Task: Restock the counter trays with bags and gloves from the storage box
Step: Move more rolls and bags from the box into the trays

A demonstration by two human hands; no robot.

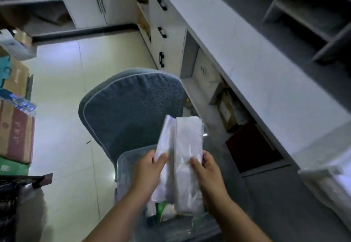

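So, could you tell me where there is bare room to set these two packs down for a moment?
The long white counter top is bare from the grey shelf unit down to the plastic-wrapped pile at its near end. The chair cushion is free beyond the clear storage box. The box itself is crowded.

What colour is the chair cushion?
Speckled grey-blue with pale piping; chair cushion, head view.

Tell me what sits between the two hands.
In the head view, two white plastic packs stand side by side between the left hand and the right hand; each hand grips one, above the clear storage box.
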